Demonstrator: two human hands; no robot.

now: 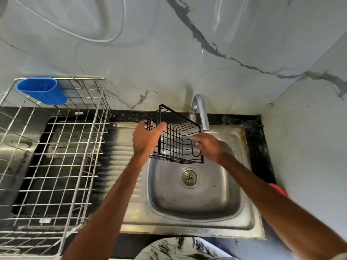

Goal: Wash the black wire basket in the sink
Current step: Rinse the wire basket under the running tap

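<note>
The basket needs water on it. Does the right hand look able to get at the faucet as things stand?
Probably yes. The right hand only touches the black wire basket, which the left hand grips, and the faucet stands just beyond it with nothing between.

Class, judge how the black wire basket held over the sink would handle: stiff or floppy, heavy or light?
Probably stiff: the black wire basket shows straight edges though the left hand grips only one end. Likely light: it is mostly open wire.
</note>
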